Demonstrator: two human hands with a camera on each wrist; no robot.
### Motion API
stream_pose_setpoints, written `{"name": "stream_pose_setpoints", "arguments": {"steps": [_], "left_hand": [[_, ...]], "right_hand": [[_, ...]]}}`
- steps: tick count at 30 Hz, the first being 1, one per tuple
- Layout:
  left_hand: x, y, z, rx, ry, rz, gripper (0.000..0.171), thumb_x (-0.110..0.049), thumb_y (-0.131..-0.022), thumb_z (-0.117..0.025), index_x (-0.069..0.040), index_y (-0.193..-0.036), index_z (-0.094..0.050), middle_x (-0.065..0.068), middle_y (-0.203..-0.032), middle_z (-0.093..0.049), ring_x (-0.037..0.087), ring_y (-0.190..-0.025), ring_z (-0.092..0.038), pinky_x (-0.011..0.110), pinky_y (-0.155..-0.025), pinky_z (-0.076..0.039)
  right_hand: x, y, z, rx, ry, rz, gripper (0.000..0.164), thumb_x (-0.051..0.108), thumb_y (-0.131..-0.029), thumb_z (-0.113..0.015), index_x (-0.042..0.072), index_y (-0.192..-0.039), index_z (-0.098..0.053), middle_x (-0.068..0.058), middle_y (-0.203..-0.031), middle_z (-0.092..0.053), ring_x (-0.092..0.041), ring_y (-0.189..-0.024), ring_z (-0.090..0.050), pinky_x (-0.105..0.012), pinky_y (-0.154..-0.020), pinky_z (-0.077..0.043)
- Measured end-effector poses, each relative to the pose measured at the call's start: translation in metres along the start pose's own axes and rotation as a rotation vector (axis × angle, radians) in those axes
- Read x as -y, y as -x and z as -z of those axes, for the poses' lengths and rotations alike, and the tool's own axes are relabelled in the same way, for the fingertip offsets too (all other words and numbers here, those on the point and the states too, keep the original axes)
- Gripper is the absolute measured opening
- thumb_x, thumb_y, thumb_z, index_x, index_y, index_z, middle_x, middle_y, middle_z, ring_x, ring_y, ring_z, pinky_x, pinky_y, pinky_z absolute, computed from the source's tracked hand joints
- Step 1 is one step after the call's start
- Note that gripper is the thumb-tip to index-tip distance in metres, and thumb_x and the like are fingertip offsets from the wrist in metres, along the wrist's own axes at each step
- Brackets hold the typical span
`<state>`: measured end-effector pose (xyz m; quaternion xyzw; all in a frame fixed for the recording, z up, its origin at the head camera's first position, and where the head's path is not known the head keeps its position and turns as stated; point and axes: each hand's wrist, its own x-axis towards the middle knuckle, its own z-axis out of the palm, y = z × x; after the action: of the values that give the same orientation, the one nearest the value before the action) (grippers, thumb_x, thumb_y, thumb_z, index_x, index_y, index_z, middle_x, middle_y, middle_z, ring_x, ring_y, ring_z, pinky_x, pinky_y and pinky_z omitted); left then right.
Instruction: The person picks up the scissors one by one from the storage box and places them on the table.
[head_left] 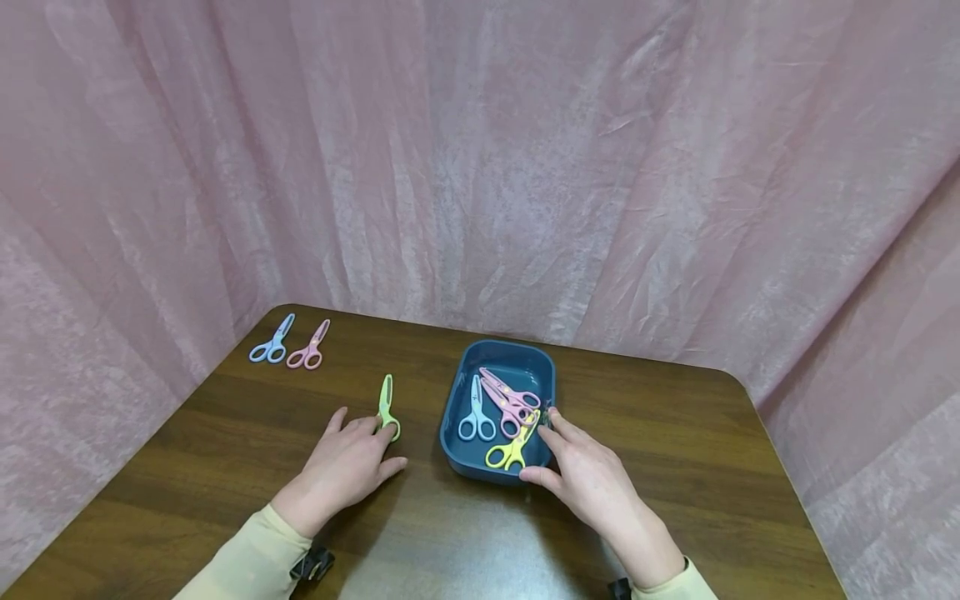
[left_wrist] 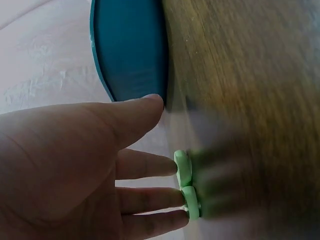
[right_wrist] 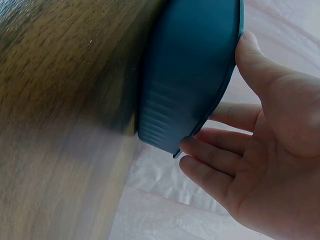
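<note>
My left hand reaches over light green scissors on the table, its fingertips touching the finger loops. In the left wrist view the fingers are fairly straight against the two green loops, and the thumb points towards the box. A dark blue rectangular box stands to the right. My right hand holds it by the near right corner, thumb at the front rim and fingers along the right side. Inside lie light blue scissors, two pairs of pink scissors and yellow scissors.
At the table's far left corner lie another pair of blue scissors and another pair of pink scissors, side by side. The brown wooden table ends at a pink curtain behind and at both sides.
</note>
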<state>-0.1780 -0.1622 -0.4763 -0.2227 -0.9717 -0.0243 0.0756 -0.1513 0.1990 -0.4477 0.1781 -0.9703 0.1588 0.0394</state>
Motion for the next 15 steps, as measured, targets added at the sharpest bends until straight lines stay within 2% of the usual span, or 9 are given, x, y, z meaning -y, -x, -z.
{"name": "stream_pose_setpoints", "arguments": {"steps": [6,10,15], "left_hand": [[0.005,-0.004,-0.001,0.028,0.037,0.017,0.050,-0.044,-0.100,-0.081,-0.005,-0.129,-0.074,0.017,-0.125,-0.075,0.036,-0.124,-0.071,0.073,-0.116,-0.038],[0.010,-0.008,-0.001,0.056,0.030,0.033,0.054,-0.044,-0.101,-0.080,-0.002,-0.134,-0.073,0.019,-0.133,-0.073,0.037,-0.129,-0.069,0.072,-0.116,-0.038],[0.016,-0.014,0.003,0.103,0.034,0.050,0.053,-0.042,-0.103,-0.079,0.000,-0.135,-0.071,0.023,-0.132,-0.071,0.041,-0.130,-0.067,0.071,-0.116,-0.039]], "right_hand": [[-0.001,0.000,-0.001,0.002,-0.001,-0.003,0.073,0.051,-0.094,-0.085,0.002,-0.146,-0.070,-0.021,-0.164,-0.053,-0.038,-0.146,-0.058,-0.059,-0.109,-0.054],[-0.001,0.000,-0.001,-0.002,0.002,-0.001,0.073,0.052,-0.094,-0.085,0.002,-0.146,-0.070,-0.021,-0.164,-0.053,-0.038,-0.146,-0.058,-0.059,-0.109,-0.054],[-0.001,0.000,-0.001,-0.005,0.001,0.004,0.073,0.051,-0.095,-0.085,0.002,-0.146,-0.070,-0.022,-0.164,-0.054,-0.039,-0.146,-0.058,-0.060,-0.108,-0.054]]}}
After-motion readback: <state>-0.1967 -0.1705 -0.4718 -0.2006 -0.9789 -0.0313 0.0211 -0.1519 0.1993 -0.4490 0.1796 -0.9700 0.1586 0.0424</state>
